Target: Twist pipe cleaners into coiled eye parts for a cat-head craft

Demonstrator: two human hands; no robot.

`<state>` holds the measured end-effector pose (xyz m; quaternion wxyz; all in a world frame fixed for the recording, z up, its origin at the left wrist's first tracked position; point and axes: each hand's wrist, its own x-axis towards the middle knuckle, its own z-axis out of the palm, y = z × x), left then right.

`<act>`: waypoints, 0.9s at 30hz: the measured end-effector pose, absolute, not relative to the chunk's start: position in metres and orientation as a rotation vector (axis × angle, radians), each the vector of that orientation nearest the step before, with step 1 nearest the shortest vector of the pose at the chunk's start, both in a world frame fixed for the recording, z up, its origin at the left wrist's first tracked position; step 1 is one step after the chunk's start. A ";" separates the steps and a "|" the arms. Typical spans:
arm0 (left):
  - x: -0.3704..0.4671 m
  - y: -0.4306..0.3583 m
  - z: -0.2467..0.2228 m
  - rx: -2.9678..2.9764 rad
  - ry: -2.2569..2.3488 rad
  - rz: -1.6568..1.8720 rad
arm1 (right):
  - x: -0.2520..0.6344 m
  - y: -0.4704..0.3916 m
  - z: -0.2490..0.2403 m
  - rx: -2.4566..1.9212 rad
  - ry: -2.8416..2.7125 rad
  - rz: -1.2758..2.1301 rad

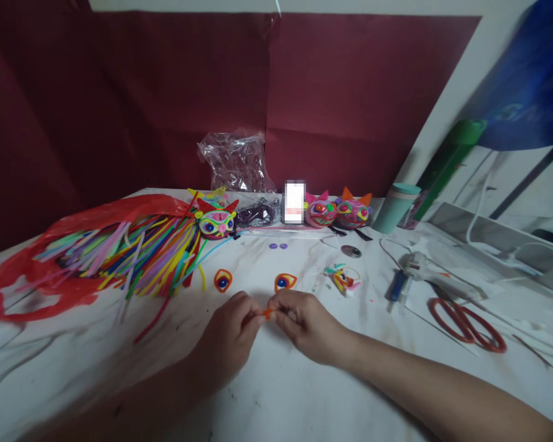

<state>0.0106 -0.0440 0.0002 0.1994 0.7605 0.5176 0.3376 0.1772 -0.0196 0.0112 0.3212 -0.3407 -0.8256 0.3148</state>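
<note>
My left hand [234,328] and my right hand [306,322] meet low over the middle of the table, both closed in a pinch. Between their fingertips is a small bit of orange pipe cleaner [268,314], mostly covered by the fingers. Just beyond the hands lie two eye-shaped pieces with orange outlines and blue centres: the left eye piece [223,281] and the right eye piece [284,282]. Farther back, two small purple coils [278,246] sit side by side.
At left, many coloured pipe cleaners [152,252] spill from a red plastic bag [9,307]. Decorated animal heads [216,220] line the back, near a green cup [397,207]. Colourful scraps [343,279], a glue gun [435,279] and red-handled scissors [465,325] lie at right.
</note>
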 end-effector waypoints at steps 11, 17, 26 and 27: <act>0.011 -0.045 0.016 1.728 1.360 1.108 | 0.168 -0.016 0.008 -0.750 -1.672 1.531; 0.019 -0.048 0.006 1.657 1.382 1.132 | 0.163 -0.026 -0.001 -0.830 -1.533 1.453; 0.011 -0.036 -0.001 1.865 1.395 0.955 | 0.175 -0.013 0.002 -0.915 -1.889 1.140; 0.010 -0.035 -0.001 1.921 1.401 0.960 | 0.176 -0.013 0.004 -0.926 -1.972 1.056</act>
